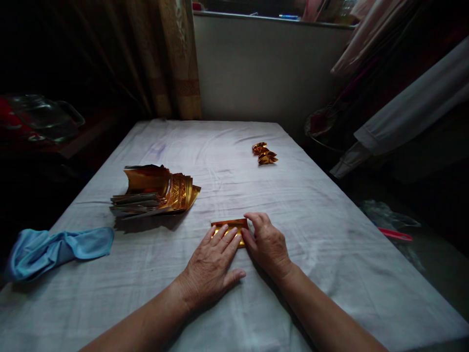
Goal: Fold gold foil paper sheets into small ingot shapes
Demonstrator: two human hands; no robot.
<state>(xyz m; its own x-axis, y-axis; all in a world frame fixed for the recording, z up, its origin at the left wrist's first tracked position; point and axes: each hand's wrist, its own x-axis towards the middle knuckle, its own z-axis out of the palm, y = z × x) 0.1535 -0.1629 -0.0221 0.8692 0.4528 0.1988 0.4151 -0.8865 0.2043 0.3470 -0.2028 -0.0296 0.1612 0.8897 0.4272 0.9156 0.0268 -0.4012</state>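
A sheet of gold foil paper [230, 225], folded into a narrow strip, lies on the cloth-covered table in front of me. My left hand [216, 259] rests flat on it, fingers stretched out over its near part and thumb out to the side. At the paper's right end is my right hand [266, 242], its fingers curled, with thumb and forefinger on that edge. To the left stands a curved stack of gold foil papers [154, 193], loosely fanned. Farther off on the right sit a few folded gold foil pieces [266, 154].
White cloth covers the table [322, 274]. A blue cloth [62, 252] lies crumpled at its left edge. Clothes [403, 117] hang along the right side. Past the left edge is a clear glass jug [46, 115]. A curtain [179, 58] and a wall stand behind.
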